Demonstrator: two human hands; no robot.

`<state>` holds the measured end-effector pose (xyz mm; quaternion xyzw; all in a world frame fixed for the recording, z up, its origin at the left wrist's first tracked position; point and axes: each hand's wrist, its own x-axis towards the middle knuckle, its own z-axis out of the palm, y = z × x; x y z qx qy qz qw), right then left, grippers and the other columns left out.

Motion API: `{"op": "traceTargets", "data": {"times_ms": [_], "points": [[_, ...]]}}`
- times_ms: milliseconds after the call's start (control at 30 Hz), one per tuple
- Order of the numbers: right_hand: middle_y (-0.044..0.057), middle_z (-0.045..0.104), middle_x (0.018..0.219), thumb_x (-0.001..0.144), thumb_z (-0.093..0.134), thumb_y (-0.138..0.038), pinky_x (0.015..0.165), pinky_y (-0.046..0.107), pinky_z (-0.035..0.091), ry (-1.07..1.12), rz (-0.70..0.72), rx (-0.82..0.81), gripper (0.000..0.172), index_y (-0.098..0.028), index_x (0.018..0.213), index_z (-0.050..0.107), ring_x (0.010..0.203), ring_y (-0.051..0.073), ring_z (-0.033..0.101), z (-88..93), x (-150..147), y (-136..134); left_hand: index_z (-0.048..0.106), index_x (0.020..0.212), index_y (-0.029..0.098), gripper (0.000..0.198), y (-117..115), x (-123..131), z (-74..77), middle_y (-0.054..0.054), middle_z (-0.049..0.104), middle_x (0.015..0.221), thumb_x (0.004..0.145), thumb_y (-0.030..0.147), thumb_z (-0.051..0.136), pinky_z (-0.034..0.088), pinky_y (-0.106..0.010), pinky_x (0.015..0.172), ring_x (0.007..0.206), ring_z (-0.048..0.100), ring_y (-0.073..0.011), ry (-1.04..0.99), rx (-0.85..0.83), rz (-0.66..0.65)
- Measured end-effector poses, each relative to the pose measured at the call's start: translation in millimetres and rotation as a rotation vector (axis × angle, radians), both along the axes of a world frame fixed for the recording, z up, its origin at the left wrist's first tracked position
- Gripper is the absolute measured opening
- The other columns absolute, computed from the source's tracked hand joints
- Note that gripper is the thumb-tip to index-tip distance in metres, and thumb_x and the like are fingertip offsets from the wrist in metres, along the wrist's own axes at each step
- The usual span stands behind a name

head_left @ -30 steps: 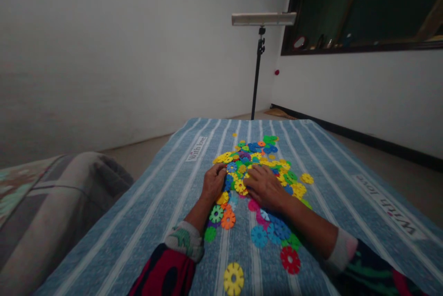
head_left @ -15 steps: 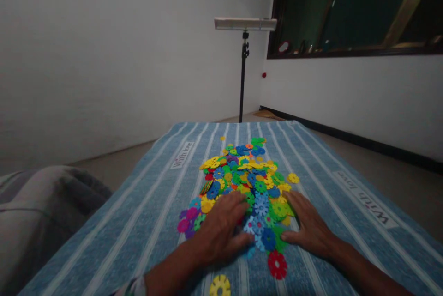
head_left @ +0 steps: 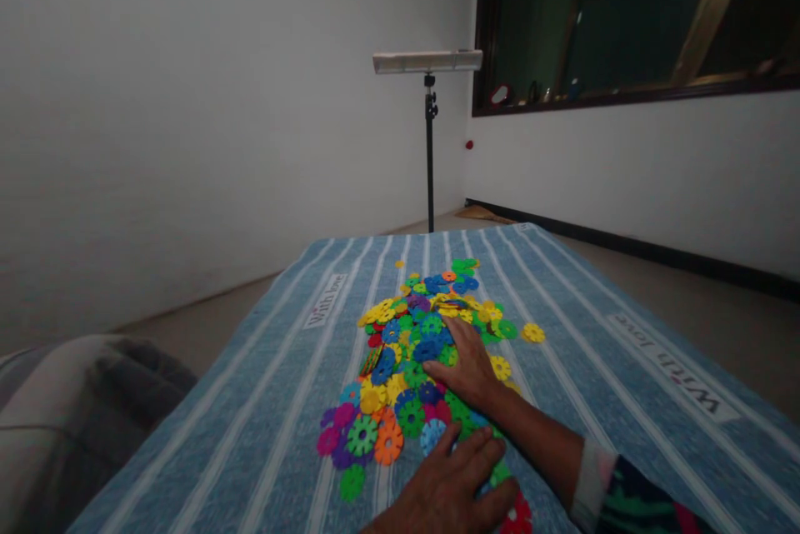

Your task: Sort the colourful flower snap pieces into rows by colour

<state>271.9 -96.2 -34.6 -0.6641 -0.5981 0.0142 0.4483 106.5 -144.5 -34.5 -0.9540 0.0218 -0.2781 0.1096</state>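
Observation:
A heap of colourful plastic snowflake discs [head_left: 431, 321], notched around the edge, lies on a blue striped cloth [head_left: 250, 401]. My right hand [head_left: 468, 363] reaches into the middle of the heap, thumb apart from its stretched fingers, touching blue and green discs. Closer to me, my left hand [head_left: 453, 476] lies palm down with fingers spread over the near discs. A light blue disc [head_left: 432, 436] shows just beyond its fingertips, and a red disc [head_left: 517, 515] is partly covered beside it. What lies under both palms is hidden.
An orange disc [head_left: 388, 438] and a green disc [head_left: 353, 482] lie left of my hands. One yellow disc [head_left: 533, 332] sits apart on the right. Past the cloth's far edge stands a lamp on a black stand [head_left: 430, 159]. Grey fabric [head_left: 93, 426] bulges at the left.
My right hand has moved left and farther into the heap. My left hand has come back toward me and rightward, uncovering orange and green discs. The camera view has shifted slightly.

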Motion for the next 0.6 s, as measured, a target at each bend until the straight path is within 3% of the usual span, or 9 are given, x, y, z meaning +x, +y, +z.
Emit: {"op": "traceTargets", "data": {"times_ms": [167, 267, 367, 467, 533, 600], "points": [[0.016, 0.054, 0.134, 0.071, 0.072, -0.040, 0.106, 0.045, 0.039, 0.028, 0.078, -0.029, 0.074, -0.014, 0.136, 0.048, 0.126, 0.030, 0.048, 18.2, -12.9, 22.8, 0.059, 0.110, 0.026, 0.031, 1.1, 10.0, 13.4, -0.005, 0.064, 0.120, 0.091, 0.049, 0.051, 0.034, -0.039, 0.108, 0.118, 0.053, -0.0199, 0.147, -0.080, -0.022], [0.012, 0.054, 0.136, 0.074, 0.068, -0.046, 0.106, 0.038, 0.040, -0.109, 0.100, -0.016, 0.071, -0.018, 0.135, 0.049, 0.125, 0.026, 0.050, 26.0, 6.5, 17.6, 0.059, 0.112, 0.024, 0.027, 3.9, 12.3, 20.5, -0.003, 0.066, 0.114, 0.092, 0.041, 0.053, 0.030, -0.040, 0.110, 0.114, 0.055, -0.0186, 0.161, -0.171, 0.018], [0.016, 0.054, 0.136, 0.079, 0.062, -0.047, 0.109, 0.048, 0.030, -0.118, -0.037, -0.037, 0.061, -0.016, 0.131, 0.053, 0.128, 0.032, 0.044, 25.2, 55.1, 2.8, 0.058, 0.113, 0.022, 0.024, 9.4, 10.6, 22.0, -0.003, 0.068, 0.108, 0.092, 0.032, 0.054, 0.028, -0.042, 0.112, 0.111, 0.057, -0.0175, 0.114, -0.235, 0.114], [0.023, 0.057, 0.127, 0.082, 0.055, -0.045, 0.104, 0.059, 0.028, -0.067, -0.281, -0.119, 0.053, -0.010, 0.122, 0.058, 0.121, 0.039, 0.047, 14.6, 105.5, -10.4, 0.059, 0.111, 0.020, 0.022, 14.7, 8.0, 20.6, -0.005, 0.068, 0.106, 0.091, 0.026, 0.053, 0.029, -0.045, 0.111, 0.109, 0.058, -0.0186, 0.042, -0.266, 0.204], [0.025, 0.063, 0.116, 0.083, 0.052, -0.045, 0.097, 0.062, 0.032, -0.035, -0.338, -0.168, 0.050, -0.007, 0.114, 0.062, 0.113, 0.041, 0.052, 4.4, 121.5, -13.3, 0.059, 0.112, 0.019, 0.023, 17.4, 7.3, 21.7, -0.007, 0.067, 0.108, 0.090, 0.022, 0.052, 0.030, -0.047, 0.109, 0.110, 0.057, -0.0205, 0.004, -0.279, 0.241], [0.022, 0.065, 0.113, 0.085, 0.049, -0.047, 0.098, 0.057, 0.034, -0.013, -0.334, -0.185, 0.047, -0.011, 0.112, 0.064, 0.112, 0.037, 0.054, -4.8, 119.1, -9.5, 0.059, 0.113, 0.019, 0.025, 21.5, 6.4, 26.5, -0.009, 0.067, 0.112, 0.089, 0.020, 0.052, 0.032, -0.049, 0.107, 0.111, 0.057, -0.0224, -0.041, -0.285, 0.266]]}}
